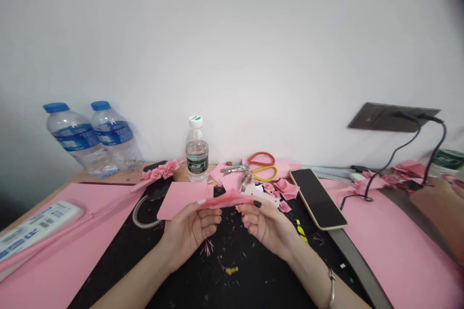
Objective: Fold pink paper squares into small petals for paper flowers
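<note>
A small pink paper piece (227, 200) is held level above a black mat (232, 270), gripped from both ends. My left hand (192, 231) pinches its left end, palm up, fingers curled. My right hand (266, 222), with dark nails and a bracelet at the wrist, pinches its right end. A flat pink paper square (179, 198) lies on the mat just behind my left hand. Small folded pink paper bits (284, 188) lie behind my right hand.
Red and yellow scissors (259, 164) lie at the back. A phone (318, 198) rests right of my hands. A small water bottle (197, 149) and two large bottles (90, 137) stand by the wall. Pink sheets (65, 251) cover both sides. Another person's hand (440, 203) is at far right.
</note>
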A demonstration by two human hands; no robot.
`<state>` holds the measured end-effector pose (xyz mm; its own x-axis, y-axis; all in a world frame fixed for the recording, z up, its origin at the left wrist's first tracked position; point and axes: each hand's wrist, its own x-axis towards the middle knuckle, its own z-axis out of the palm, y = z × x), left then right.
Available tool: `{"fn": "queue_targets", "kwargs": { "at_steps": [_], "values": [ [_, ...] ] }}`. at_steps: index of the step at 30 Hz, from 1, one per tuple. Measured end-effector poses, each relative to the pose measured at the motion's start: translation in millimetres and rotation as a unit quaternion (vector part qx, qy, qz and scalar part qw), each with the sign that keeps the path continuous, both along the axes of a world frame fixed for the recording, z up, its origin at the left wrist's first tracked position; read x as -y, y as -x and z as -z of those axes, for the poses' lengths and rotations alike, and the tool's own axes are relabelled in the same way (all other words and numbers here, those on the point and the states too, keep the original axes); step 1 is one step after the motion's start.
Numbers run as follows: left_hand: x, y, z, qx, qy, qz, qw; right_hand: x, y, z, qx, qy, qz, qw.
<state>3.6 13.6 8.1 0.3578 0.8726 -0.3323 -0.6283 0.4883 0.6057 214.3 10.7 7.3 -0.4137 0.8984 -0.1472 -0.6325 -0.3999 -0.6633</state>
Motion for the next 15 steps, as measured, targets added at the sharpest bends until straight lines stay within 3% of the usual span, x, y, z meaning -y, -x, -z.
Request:
{"fn": "queue_targets", "kwargs": {
  "at_steps": [4, 9, 15],
  "values": [
    [1.0, -1.4, 0.1, -0.012, -0.022, -0.006, 1.0, -1.7, 6.0, -0.2, 0.091, -0.053, 0.043, 0.993],
    [3.3, -8.2, 2.8, -0.165, -0.097, 0.013, 0.981, -3.3, 9.9, 2.3, 0.204, -0.118, 0.099, 0.967],
    [-0.7, -10.4, 7.1, -0.314, -0.168, -0.015, 0.934, -5.3, 5.8, 5.0, 0.295, -0.161, 0.06, 0.94]
  ]
}}
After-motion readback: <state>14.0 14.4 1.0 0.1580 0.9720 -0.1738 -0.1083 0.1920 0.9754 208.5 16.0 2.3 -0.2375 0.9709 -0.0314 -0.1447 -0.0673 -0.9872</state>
